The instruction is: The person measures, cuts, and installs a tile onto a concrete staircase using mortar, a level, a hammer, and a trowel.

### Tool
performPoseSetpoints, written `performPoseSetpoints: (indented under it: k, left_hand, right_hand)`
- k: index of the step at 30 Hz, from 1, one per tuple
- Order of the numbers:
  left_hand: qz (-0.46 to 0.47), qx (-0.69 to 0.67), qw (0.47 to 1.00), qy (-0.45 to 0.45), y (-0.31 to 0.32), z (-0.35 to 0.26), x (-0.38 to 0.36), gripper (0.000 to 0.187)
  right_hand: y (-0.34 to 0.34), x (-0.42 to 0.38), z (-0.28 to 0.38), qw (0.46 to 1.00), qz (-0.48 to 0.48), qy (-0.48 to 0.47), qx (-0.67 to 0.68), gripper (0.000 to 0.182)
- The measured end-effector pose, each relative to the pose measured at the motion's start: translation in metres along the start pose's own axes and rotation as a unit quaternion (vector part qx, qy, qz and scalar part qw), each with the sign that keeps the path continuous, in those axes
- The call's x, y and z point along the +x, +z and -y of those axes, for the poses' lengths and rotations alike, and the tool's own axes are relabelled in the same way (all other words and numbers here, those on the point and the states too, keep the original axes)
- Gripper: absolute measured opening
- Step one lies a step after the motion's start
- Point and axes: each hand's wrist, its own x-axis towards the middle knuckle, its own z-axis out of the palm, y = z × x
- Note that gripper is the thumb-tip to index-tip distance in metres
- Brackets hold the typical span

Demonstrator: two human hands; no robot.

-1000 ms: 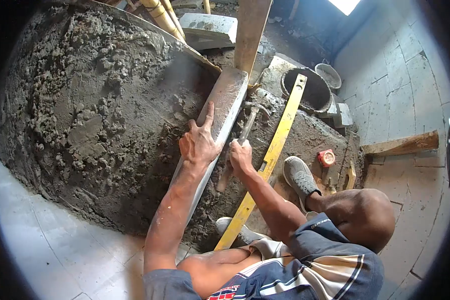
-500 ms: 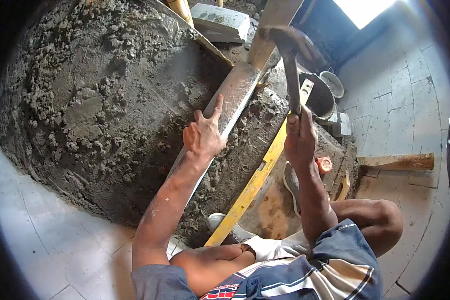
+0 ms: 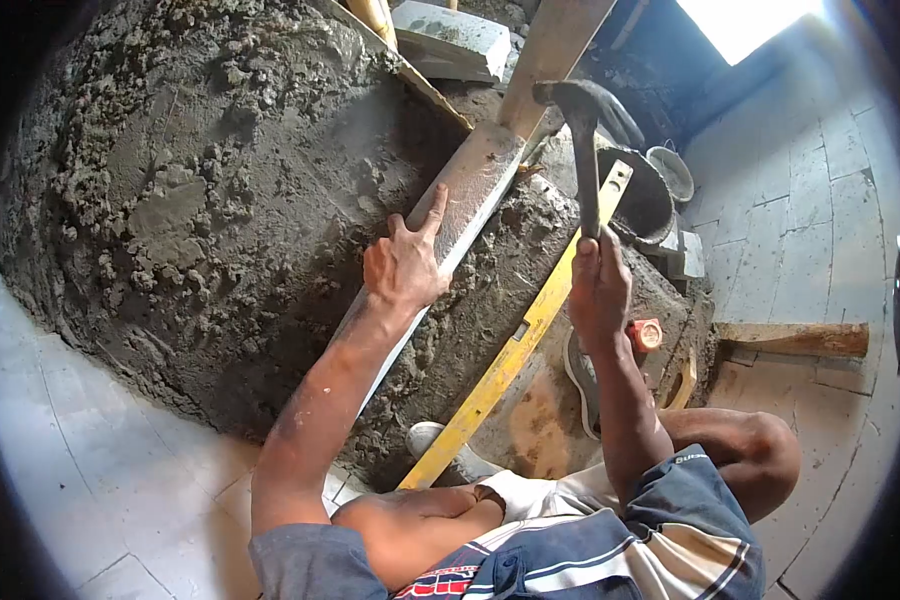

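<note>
Hammer (image 3: 586, 170) is held upright right of upper centre: dark, dulled claw head, worn shaft clamped in the right hand (image 3: 600, 285). Long block (image 3: 482, 185), smeared grey-brown with pale edge, is set diagonally at centre; left hand (image 3: 405, 264) is laid on it, index extended, grip can't be told. Mortar (image 3: 180, 225) is spread left; yellow level (image 3: 481, 395) is seen right.
</note>
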Motion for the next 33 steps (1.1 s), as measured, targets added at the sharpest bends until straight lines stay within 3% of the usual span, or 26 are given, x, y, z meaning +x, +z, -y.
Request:
performPoseSetpoints:
  k: [3,7,9,10,12,14,16,18,20,21,22,24,25,28,30,32,33]
  left_hand:
    - [0.015,-0.003,1.0,0.0,-0.001,0.002,0.0,0.117]
    - [0.013,-0.008,1.0,-0.002,-0.003,-0.001,0.0,0.117]
    - [0.012,-0.005,1.0,-0.015,-0.002,-0.002,0.0,0.118]
    - [0.019,-0.005,1.0,-0.016,0.002,0.0,-0.002,0.118]
    - [0.007,0.012,1.0,-0.002,0.003,0.001,0.002,0.118]
    - [-0.003,0.01,1.0,0.004,0.0,0.002,0.009,0.119]
    - [0.014,-0.002,1.0,-0.003,0.003,0.002,0.002,0.119]
    - [-0.002,-0.005,1.0,-0.008,0.001,0.0,-0.002,0.12]
    - [0.015,-0.005,1.0,0.0,-0.005,-0.001,-0.003,0.117]
    - [-0.028,0.02,0.999,0.0,0.0,-0.004,-0.004,0.105]
    - [-0.029,0.015,0.999,-0.012,0.001,-0.004,-0.004,0.105]
    - [-0.024,0.011,1.0,-0.003,0.002,-0.002,-0.002,0.102]
    - [-0.019,0.006,1.0,-0.006,0.002,-0.003,-0.003,0.102]
    - [-0.003,0.015,1.0,-0.006,-0.002,-0.003,-0.003,0.101]
    - [0.005,0.011,1.0,-0.016,-0.003,-0.005,-0.005,0.1]
    - [0.008,0.019,1.0,-0.013,-0.005,-0.005,-0.004,0.099]
    - [0.008,0.018,1.0,-0.014,-0.005,-0.005,-0.004,0.099]
  right_hand:
    - [0.005,0.02,-0.005,0.964,0.162,0.03,-0.21,0.029]
    - [-0.003,0.012,0.005,0.975,0.15,0.028,-0.164,0.03]
    - [0.006,0.005,-0.002,0.996,0.039,-0.006,-0.08,0.032]
    - [0.009,0.004,-0.007,0.996,0.045,0.0,-0.081,0.032]
    - [0.01,0.024,-0.014,0.972,0.146,-0.003,-0.184,0.033]
    - [0.009,0.034,-0.013,0.974,0.137,-0.011,-0.179,0.033]
    - [0.006,0.019,-0.012,0.98,0.152,0.048,-0.118,0.038]
    - [0.016,-0.002,-0.016,0.992,0.098,0.084,-0.017,0.035]
    - [0.046,-0.029,-0.076,0.981,-0.027,-0.163,-0.103,0.036]
    - [0.05,-0.048,-0.063,0.998,0.006,0.039,0.056,0.037]
    - [0.05,-0.058,-0.058,0.923,0.039,0.255,0.287,0.037]
    - [0.048,-0.072,-0.044,0.863,0.058,0.351,0.359,0.044]
    - [0.054,-0.077,-0.05,0.864,0.069,0.351,0.354,0.044]
    - [0.076,-0.083,-0.058,0.728,0.027,0.512,0.456,0.045]
    - [0.095,-0.079,-0.051,0.662,0.0,0.557,0.502,0.045]
    - [0.11,-0.065,-0.042,0.648,0.106,0.573,0.491,0.043]
    - [0.111,-0.065,-0.044,0.646,0.109,0.566,0.5,0.043]
